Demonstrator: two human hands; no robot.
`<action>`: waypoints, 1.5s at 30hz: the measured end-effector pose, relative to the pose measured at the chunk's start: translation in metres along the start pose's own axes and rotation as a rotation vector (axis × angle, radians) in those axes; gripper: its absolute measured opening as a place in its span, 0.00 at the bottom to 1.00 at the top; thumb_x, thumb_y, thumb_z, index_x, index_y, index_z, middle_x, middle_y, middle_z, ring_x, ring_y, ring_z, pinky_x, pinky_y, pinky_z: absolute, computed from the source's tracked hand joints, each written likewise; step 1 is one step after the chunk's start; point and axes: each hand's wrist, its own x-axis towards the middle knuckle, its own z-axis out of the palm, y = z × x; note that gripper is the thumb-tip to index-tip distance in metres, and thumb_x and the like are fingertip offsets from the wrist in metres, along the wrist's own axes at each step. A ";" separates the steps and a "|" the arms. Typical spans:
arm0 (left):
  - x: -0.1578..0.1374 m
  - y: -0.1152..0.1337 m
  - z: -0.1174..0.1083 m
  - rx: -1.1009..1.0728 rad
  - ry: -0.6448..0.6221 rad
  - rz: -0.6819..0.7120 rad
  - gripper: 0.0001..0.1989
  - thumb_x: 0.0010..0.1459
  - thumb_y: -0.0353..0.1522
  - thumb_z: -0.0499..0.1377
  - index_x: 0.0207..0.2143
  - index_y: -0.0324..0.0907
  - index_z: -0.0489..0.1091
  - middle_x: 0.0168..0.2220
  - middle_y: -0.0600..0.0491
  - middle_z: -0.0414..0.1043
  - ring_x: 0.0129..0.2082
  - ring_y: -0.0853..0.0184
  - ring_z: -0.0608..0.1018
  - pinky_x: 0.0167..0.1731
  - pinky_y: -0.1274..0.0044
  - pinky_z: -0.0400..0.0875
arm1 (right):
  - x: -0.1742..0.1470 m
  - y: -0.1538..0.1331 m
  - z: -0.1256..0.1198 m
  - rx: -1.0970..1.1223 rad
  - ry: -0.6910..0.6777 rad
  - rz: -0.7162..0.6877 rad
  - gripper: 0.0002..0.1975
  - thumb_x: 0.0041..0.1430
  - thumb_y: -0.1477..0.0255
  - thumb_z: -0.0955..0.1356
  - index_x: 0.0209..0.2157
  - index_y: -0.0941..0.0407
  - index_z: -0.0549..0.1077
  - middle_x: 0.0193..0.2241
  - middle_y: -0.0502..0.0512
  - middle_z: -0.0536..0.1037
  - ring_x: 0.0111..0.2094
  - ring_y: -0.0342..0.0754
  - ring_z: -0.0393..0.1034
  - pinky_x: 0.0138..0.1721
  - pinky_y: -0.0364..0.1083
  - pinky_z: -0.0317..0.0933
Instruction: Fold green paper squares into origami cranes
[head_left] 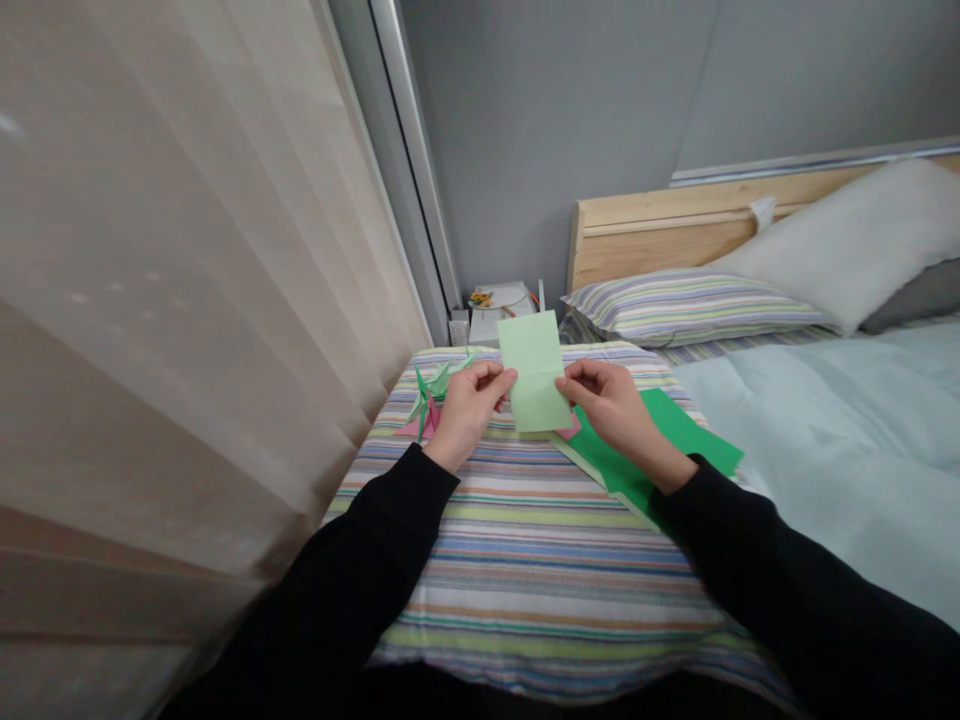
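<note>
A light green sheet of paper (535, 370) with a crease across its middle is held up in front of me. My left hand (476, 402) pinches its left edge near the crease, and my right hand (604, 402) pinches the right edge. Folded paper figures (431, 395), green and pink, lie behind and to the left of my left hand. Beneath my right hand and forearm, dark green paper (679, 430) rests on the striped cloth, with light green paper showing along its edge. A bit of pink paper (571, 427) shows between the held sheet and my right hand.
Striped cloth (540, 560) covers the surface under my arms. A pale curtain (187, 250) hangs on the left. Behind stands a small white stand (487, 325) with scissors (481, 299) on it. To the right are a pale blue quilt (840, 430), pillows and a wooden headboard (637, 240).
</note>
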 end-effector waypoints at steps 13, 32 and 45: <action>-0.009 0.005 0.005 0.127 -0.215 -0.106 0.13 0.45 0.36 0.73 0.24 0.39 0.74 0.19 0.54 0.71 0.17 0.72 0.68 0.18 0.78 0.61 | 0.000 -0.009 -0.001 0.087 0.130 0.065 0.14 0.51 0.60 0.74 0.27 0.56 0.74 0.24 0.51 0.75 0.25 0.45 0.64 0.27 0.46 0.57; -0.004 0.009 -0.001 0.054 0.015 0.153 0.17 0.49 0.31 0.71 0.43 0.42 0.80 0.37 0.49 0.82 0.37 0.63 0.82 0.36 0.77 0.74 | -0.001 -0.004 -0.002 0.109 0.218 -0.010 0.21 0.51 0.66 0.75 0.45 0.53 0.67 0.31 0.52 0.80 0.29 0.49 0.73 0.31 0.48 0.65; -0.009 0.005 0.005 0.097 -0.059 0.039 0.16 0.49 0.34 0.71 0.41 0.38 0.82 0.31 0.48 0.84 0.29 0.64 0.82 0.32 0.75 0.76 | 0.001 -0.006 0.000 0.206 0.279 0.032 0.24 0.44 0.65 0.79 0.41 0.53 0.71 0.31 0.52 0.84 0.29 0.50 0.76 0.30 0.47 0.67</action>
